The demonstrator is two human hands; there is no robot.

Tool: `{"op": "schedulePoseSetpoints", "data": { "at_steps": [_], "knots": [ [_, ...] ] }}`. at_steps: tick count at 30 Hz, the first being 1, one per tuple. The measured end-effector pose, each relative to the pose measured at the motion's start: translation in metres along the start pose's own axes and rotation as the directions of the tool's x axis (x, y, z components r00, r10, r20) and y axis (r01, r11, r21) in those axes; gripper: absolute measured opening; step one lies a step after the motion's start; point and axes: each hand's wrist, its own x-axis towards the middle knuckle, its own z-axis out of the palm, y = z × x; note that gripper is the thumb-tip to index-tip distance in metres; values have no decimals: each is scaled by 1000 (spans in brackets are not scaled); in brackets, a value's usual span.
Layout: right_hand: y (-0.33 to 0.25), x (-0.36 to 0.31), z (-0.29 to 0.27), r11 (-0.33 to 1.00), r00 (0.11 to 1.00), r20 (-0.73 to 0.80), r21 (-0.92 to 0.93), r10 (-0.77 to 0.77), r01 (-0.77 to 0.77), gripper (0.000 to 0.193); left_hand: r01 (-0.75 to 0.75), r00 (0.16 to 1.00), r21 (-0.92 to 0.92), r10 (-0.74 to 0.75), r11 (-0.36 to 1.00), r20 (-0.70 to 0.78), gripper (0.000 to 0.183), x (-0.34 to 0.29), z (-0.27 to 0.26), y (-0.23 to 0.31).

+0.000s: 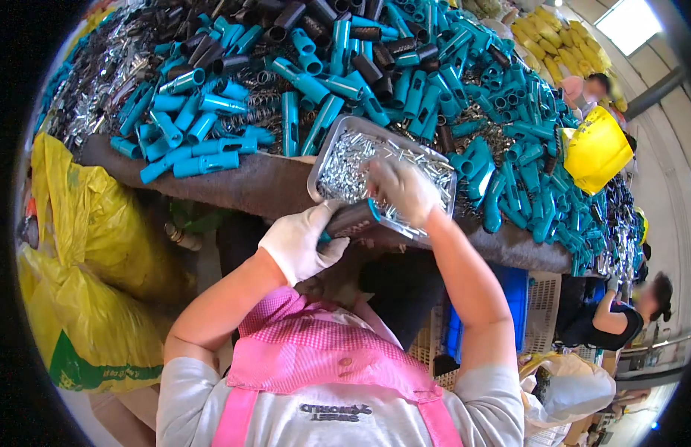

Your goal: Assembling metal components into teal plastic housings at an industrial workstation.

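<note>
My left hand point(301, 242), in a white glove, is closed around a black plastic handle point(354, 219) with a teal edge. It holds the handle tilted at the near side of a clear plastic tray point(313, 183). Small silvery metal pins point(351, 160) fill that tray in a loose heap. Over the tray's right half hangs my right hand point(406, 190), gloved too, its fingers down toward the pins. Those fingers are blurred, so whether they grip a pin cannot be made out. Teal plastic tubes point(289, 123) lie close behind the tray.
A large heap of teal and black handle parts point(416, 97), with springs and metal pieces among them, covers the table. Dark cloth point(248, 182) lines its near edge. Yellow sacks point(99, 223) stand at left, a blue crate point(509, 298) below right. Another person point(621, 320) sits at far right.
</note>
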Motion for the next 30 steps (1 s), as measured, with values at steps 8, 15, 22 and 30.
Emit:
{"op": "schedulePoseSetpoints", "data": {
  "at_steps": [8, 15, 22, 30],
  "knots": [
    [59, 131, -58, 429, 998, -20, -902, 65, -46, 22, 230, 970, -131, -238, 964, -42, 57, -13, 2, -13],
    [49, 97, -89, 889, 968, -234, -458, -92, -26, 25, 248, 964, -214, -263, 945, -44, 54, -7, 10, -22],
    [24, 18, -95, 855, 944, -329, 480, -31, 195, 15, 262, 964, -180, -264, 948, 18, 55, 15, 10, -16],
    [-9, -62, -33, 987, 991, 24, 105, -128, 125, 13, 161, 968, 35, -165, 986, 187, 50, 30, 16, 14]
  ]
}}
